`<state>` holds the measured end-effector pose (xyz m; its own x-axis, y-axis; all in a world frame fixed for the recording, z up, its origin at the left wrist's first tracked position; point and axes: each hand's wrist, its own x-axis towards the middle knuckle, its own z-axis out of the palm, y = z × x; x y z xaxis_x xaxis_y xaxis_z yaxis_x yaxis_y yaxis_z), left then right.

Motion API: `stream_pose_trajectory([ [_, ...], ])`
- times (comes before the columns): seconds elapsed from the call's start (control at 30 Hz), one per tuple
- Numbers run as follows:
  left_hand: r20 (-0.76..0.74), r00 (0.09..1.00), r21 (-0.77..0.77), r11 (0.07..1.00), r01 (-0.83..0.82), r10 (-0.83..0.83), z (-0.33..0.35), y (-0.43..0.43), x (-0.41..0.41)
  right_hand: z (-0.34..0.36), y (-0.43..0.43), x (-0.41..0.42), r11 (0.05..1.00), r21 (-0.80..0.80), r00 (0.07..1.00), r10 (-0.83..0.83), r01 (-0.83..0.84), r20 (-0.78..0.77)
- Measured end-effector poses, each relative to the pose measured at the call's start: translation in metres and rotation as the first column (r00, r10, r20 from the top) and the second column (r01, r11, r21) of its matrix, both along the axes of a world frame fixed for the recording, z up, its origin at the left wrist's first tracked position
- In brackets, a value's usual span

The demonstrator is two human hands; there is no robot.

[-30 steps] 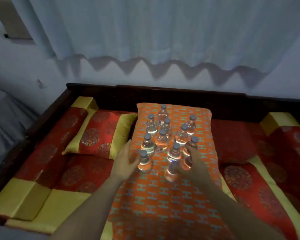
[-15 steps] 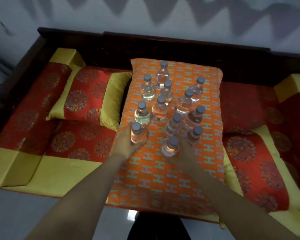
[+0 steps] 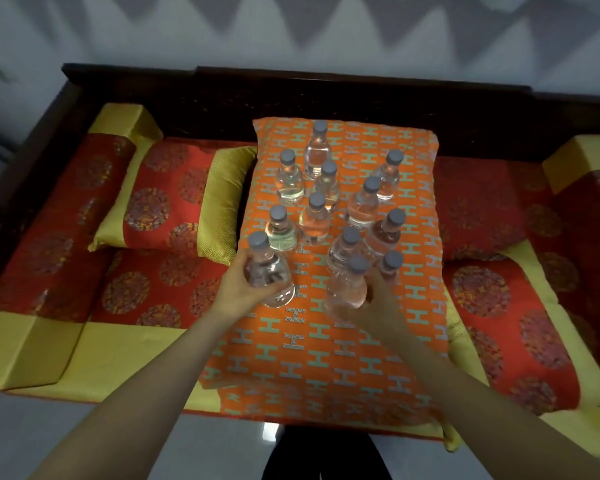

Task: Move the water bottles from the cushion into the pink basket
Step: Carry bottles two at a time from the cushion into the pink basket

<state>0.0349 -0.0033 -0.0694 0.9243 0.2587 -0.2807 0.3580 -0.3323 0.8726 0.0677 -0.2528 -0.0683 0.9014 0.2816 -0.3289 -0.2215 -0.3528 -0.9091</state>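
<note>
Fingers (image 3: 257,289) of the left hand (image 3: 238,292) were wrapped round a water bottle (image 3: 269,275) near the cushion (image 3: 326,358) left edge, tilted, base clear of the fabric. Right hand (image 3: 378,308) was closed on another bottle (image 3: 347,289) mid-cushion, just in front of the cluster. Ten more bottles (image 3: 314,216) stood upright, grouped toward the cushion's far edge. Cushion lay on the red-and-yellow bench (image 3: 499,296). Pink basket out of view.

Probably a home: cushioned wooden daybed (image 3: 326,95), curtain shadow.
</note>
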Motion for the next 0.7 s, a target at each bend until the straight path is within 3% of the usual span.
stream_pose_trajectory([
  [0.1, 0.074, 0.997, -0.115, 0.993, -0.004, 0.012, 0.022, -0.004, 0.004, 0.014, -0.004, 0.003, 0.994, 0.069, 0.995, -0.09, 0.087, 0.049],
  [0.4, 0.192, 0.981, -0.213, 0.976, 0.053, -0.011, 0.07, -0.051, 0.037, 0.069, -0.049, 0.008, 0.931, 0.106, 0.91, -0.363, 0.348, 0.199],
  [0.7, 0.238, 0.942, -0.24, 0.926, 0.292, -0.235, 0.095, -0.171, 0.054, 0.106, -0.188, -0.04, 0.791, 0.038, 0.755, -0.597, 0.611, 0.272],
])
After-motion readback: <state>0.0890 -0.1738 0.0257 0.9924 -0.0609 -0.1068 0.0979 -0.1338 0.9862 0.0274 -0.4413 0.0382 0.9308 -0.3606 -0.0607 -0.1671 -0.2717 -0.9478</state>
